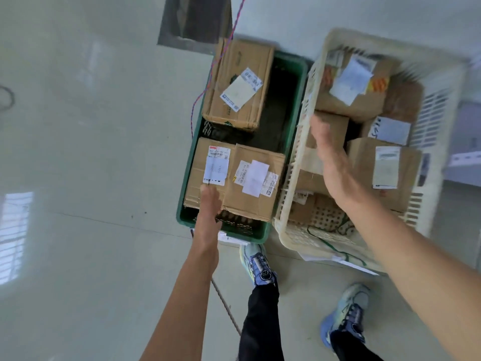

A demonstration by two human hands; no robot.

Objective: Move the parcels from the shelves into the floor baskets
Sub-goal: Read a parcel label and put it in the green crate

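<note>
A green floor basket [294, 74] holds two cardboard parcels: a far one [238, 84] resting on its left rim and a near one [234, 178] with white labels. My left hand [209, 207] lies flat against the near parcel's front left corner, fingers straight, gripping nothing. To the right, a cream floor basket [294, 178] is packed with several cardboard parcels [385, 170]. My right hand [330, 157] hovers open above the cream basket's left side, fingers extended, holding nothing. No shelves are in view.
Pale tiled floor surrounds the baskets. A red-blue cord [208, 79] runs along the green basket's left side. A dark floor panel [195, 19] lies beyond it. My two feet in blue shoes [257, 264] stand just in front of the baskets. Papers [338, 259] lie under the cream basket.
</note>
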